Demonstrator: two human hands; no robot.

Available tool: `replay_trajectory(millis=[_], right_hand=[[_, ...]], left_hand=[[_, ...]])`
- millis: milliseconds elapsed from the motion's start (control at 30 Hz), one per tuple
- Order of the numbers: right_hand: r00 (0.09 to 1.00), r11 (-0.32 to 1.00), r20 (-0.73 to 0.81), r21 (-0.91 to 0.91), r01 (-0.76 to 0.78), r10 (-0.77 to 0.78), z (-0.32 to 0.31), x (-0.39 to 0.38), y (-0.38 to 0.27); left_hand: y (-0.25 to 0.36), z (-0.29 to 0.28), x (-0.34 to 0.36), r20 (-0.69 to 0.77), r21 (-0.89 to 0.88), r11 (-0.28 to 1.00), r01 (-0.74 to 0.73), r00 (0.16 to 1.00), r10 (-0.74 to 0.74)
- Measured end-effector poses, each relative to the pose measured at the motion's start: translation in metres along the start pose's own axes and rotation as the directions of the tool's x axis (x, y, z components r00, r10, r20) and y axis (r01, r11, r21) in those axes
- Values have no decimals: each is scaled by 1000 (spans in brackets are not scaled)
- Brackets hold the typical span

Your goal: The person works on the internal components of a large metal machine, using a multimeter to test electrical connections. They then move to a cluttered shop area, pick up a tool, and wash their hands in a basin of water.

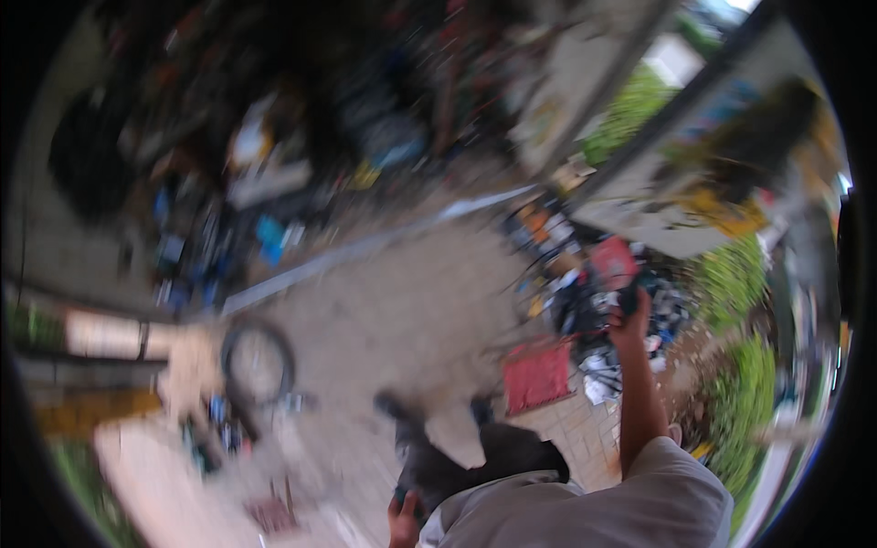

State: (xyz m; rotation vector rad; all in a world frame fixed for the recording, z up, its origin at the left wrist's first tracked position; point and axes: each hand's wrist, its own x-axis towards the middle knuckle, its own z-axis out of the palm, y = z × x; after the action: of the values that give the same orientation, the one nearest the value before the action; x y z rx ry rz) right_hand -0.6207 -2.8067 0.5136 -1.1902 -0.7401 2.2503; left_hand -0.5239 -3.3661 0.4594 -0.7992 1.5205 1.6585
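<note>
My right hand [630,315] is out to the right with fingers wrapped round a small dark object [632,290], too blurred to name. Behind it lie a heap of mixed items [566,283] and a red board-like piece [534,374]. My left hand [402,521] is low by my left leg, closed around a small dark thing at the bottom of the view, also unclear.
A tyre [228,365] lies on the paved ground [384,301] at left. A dark, cluttered opening [356,110] with a pale sill [311,265] is ahead. A painted wall [676,210] and plants [731,402] are at right.
</note>
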Motion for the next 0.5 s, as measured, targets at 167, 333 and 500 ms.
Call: replay_trajectory(millis=[167,333,500], right_hand=[[943,977,262,114,181,-205,180,-118,-34],[779,942,535,245,228,-328,216,-200,-10],[849,959,450,186,216,-278,211,-201,17]], left_hand=[[80,-92,28,-89,32,996,-87,992,90],[152,-116,77,-29,141,952,-274,960,280],[204,-94,99,47,118,925,-360,933,357]])
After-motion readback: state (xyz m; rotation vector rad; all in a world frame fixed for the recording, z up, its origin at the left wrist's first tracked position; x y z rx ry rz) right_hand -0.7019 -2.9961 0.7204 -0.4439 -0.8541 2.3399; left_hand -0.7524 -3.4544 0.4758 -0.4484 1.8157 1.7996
